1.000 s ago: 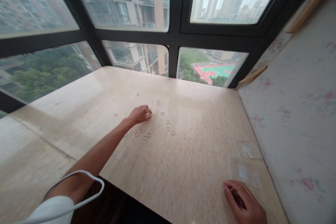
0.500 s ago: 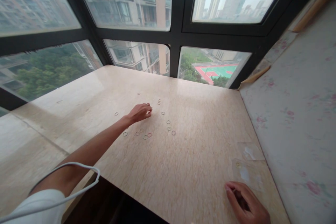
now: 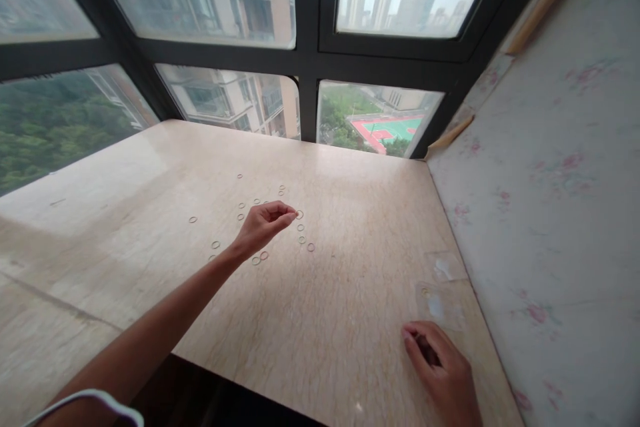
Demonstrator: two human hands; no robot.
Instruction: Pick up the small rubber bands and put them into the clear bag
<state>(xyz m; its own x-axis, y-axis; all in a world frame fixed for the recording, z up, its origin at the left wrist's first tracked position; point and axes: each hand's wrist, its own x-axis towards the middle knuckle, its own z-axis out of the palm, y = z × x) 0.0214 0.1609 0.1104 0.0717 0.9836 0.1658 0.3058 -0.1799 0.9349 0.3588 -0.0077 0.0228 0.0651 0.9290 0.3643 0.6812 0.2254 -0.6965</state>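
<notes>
My left hand (image 3: 267,223) reaches out over the middle of the counter, thumb and fingertips pinched on a thin ring (image 3: 300,215) that sticks out past them. Around and below this hand lie several more thin rings, among them a reddish ring (image 3: 264,255), a pale ring (image 3: 193,219) off to the left and another ring (image 3: 311,247) to the right. Down at the lower right, my right hand (image 3: 443,370) rests curled, thumb and index tips together; whatever they may hold is hidden. Just beyond it is a clear plastic bag (image 3: 437,307) with a small ring inside.
The beige marble counter (image 3: 350,320) runs back to dark-framed windows (image 3: 309,47). A second clear bag (image 3: 445,267) lies beside the flowered wall (image 3: 545,213) on the right. A white cable (image 3: 100,397) crosses my left forearm. The counter's front edge drops into a dark gap.
My left hand has moved right across the counter and now shows a ring between its fingertips. My view has turned slightly right. The right hand keeps its curled pose.
</notes>
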